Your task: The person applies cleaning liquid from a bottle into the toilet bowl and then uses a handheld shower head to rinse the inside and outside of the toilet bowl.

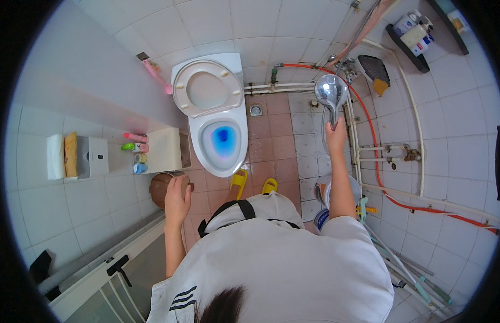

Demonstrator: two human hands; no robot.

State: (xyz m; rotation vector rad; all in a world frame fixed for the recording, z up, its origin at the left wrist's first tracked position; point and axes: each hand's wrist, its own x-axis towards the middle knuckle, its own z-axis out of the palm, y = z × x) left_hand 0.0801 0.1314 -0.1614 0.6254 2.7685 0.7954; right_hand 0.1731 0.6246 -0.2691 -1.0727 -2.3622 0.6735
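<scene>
My right hand [336, 139] grips the handle of a chrome shower head [331, 92], held out to the right of the toilet. A thin hose hangs close behind it, near the wall mixer tap [348, 69]. My left hand [178, 202] is empty, its fingers slightly apart, above a brown waste bin [159, 189]; whether it touches the bin I cannot tell. Before me stands a white toilet [244, 141] with its lid and seat [179, 95] raised. Blue water [223, 141] lies in the bowl.
White pipes and an orange hose [369, 117] run along the right wall. Buckets [320, 218] stand below my right arm, with mop poles [407, 266] behind. A pink brush [155, 74] hangs left of the toilet. A cabinet [163, 151] bears several bottles. A floor drain [256, 110] lies beside the toilet.
</scene>
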